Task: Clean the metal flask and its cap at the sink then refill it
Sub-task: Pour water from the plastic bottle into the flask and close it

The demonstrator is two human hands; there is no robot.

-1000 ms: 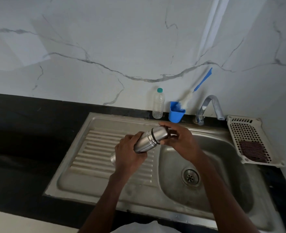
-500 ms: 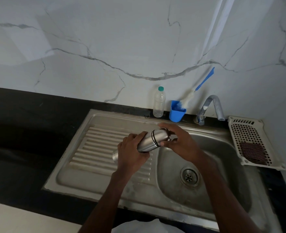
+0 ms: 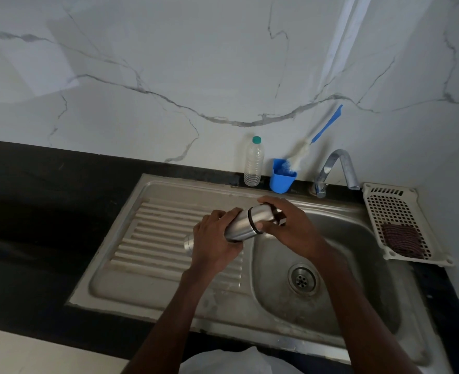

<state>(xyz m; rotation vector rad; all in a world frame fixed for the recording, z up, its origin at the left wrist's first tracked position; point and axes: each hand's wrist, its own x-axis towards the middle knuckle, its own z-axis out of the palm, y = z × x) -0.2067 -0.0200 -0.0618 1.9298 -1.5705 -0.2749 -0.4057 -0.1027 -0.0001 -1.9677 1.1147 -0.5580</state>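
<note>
I am seeing the flask [image 3: 245, 224] lying tilted over the sink [image 3: 169, 290], held between 2 hands. The left hand [image 3: 216, 240] is wrapping around its lower body, and the right hand [image 3: 290, 228] is gripping the cap [image 3: 263, 214] end.

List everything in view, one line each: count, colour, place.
Metal flask: one, silver, held tilted over the sink.
Steel sink: one, grey, set in the black counter.
Clear plastic bottle: one, green cap, behind the sink.
Blue plastic cup: one, beside the bottle, holding a blue-handled brush.
Tap: one, chrome, rear right.
White plastic basket: one, right, holding a dark scrubber.
Left hand: grips the flask body.
Right hand: grips its cap end.
</note>
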